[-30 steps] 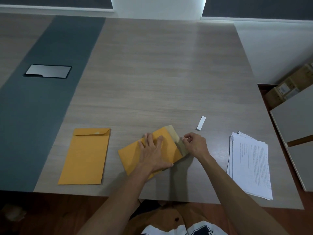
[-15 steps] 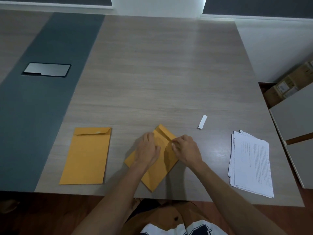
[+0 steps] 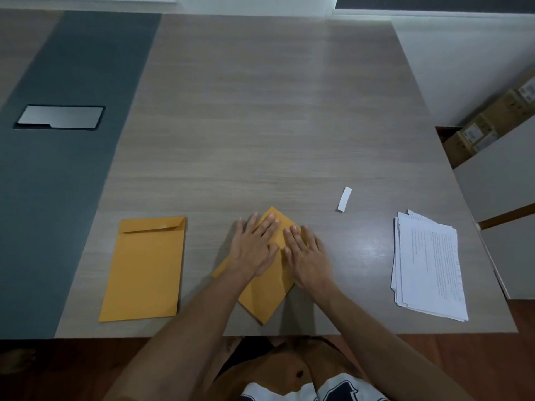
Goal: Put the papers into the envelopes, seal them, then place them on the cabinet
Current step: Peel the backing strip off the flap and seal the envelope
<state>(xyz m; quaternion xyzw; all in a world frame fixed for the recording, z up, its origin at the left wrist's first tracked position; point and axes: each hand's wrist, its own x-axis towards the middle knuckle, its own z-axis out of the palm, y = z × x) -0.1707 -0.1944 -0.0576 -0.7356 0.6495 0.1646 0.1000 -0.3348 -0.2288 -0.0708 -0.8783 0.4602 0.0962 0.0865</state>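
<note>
A yellow envelope (image 3: 262, 296) lies turned at an angle near the table's front edge, its flap folded down. My left hand (image 3: 253, 250) lies flat on its upper part with straight fingers. Beside it, my right hand (image 3: 308, 257) presses flat on the flap end, fingers straight too. A second yellow envelope (image 3: 146, 267) with its flap closed lies flat to the left. A stack of printed white papers (image 3: 428, 266) sits at the right, near the table's edge.
A small white paper strip (image 3: 344, 199) lies on the wooden table (image 3: 260, 125) beyond my right hand. A metal cover plate (image 3: 59, 117) sits in the dark band at left. Grey cabinet panels (image 3: 503, 180) and cardboard boxes (image 3: 486, 125) stand to the right.
The envelope's flap, open a second ago, is folded down. My right hand moved from pinching at the flap to lying flat on it; the left hand slid up toward the flap end.
</note>
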